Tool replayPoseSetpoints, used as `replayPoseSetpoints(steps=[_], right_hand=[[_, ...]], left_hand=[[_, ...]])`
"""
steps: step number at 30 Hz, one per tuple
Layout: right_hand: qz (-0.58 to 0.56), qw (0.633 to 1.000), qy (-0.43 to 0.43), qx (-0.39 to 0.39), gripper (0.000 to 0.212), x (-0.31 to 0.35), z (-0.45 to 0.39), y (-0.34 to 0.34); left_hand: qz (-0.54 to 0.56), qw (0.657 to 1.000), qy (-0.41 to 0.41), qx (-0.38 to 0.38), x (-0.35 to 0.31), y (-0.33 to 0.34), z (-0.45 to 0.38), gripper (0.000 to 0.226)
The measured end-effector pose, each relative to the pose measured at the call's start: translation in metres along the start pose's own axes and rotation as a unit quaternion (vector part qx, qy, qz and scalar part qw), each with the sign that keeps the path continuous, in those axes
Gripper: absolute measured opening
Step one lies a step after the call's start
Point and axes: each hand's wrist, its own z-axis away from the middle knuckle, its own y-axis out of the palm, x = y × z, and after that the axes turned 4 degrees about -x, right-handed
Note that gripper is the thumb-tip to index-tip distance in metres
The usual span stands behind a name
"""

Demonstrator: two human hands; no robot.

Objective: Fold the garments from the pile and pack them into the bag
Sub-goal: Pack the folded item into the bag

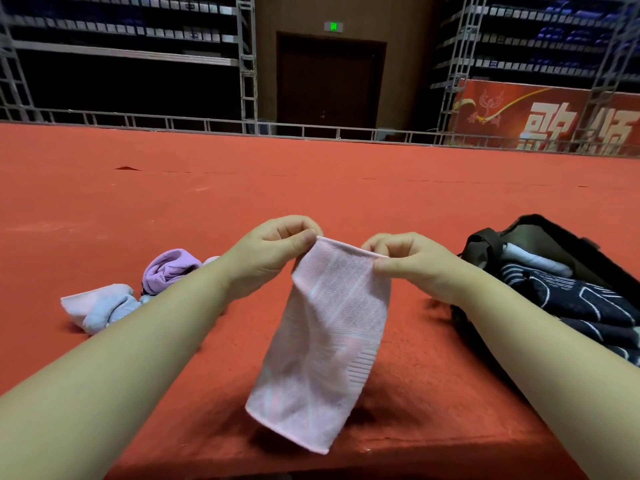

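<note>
A wide red carpet (311, 188) stretched away toward a low metal railing (207, 124), with scaffold towers, dark tiers of seating and a brown double door (329, 81) under a green exit sign (333, 27) behind it. A red banner (540, 116) with large pale characters hung at the far right.

Both bare forearms reached forward over the carpet. The left hand (273, 247) pinched one top corner of a pale pink ribbed garment (329, 341) between thumb and curled fingers, and the right hand (412, 261) pinched the opposite top corner in the same way. The cloth was stretched between the two hands along its upper edge and hung down from them, its lower edge nearest the camera and tilted toward the left. Whether that lower edge touched the carpet could not be told.

To the left, beyond the left forearm, lay what was left of the pile: a crumpled lilac garment (169, 268) and, just in front of it, a bundled piece in light pink and pale blue (100, 306), both resting on the carpet.

To the right, just beside the right forearm, a dark bag (554, 233) stood open on the carpet. Inside it lay a folded navy garment with white line patterning (571, 299), and behind that a pale blue-white folded piece (533, 259). A dark strap (485, 244) looped over the bag's near left rim.
</note>
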Motion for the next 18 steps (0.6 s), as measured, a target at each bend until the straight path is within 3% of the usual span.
replayPoseSetpoints(steps=[4, 8, 13, 15, 18], right_hand=[[0.038, 0.999, -0.018, -0.014, 0.024, -0.001, 0.001, 0.002], [0.066, 0.998, 0.005, -0.004, 0.028, -0.007, 0.004, -0.001], [-0.057, 0.991, -0.032, -0.120, 0.024, 0.002, -0.001, 0.000], [-0.073, 0.987, -0.046, -0.133, 0.019, 0.009, -0.002, 0.000], [-0.057, 0.989, -0.058, -0.126, 0.019, 0.015, -0.007, -0.002]], left_hand=[[0.000, 0.999, 0.020, -0.037, -0.003, -0.004, 0.000, 0.041], [-0.035, 0.999, 0.025, 0.001, -0.007, -0.006, 0.001, 0.029], [-0.220, 0.974, 0.050, -0.032, -0.006, -0.011, -0.013, 0.022], [-0.278, 0.958, 0.060, -0.041, -0.005, -0.015, -0.019, 0.020], [-0.259, 0.964, 0.019, -0.065, 0.000, -0.017, -0.028, 0.018]])
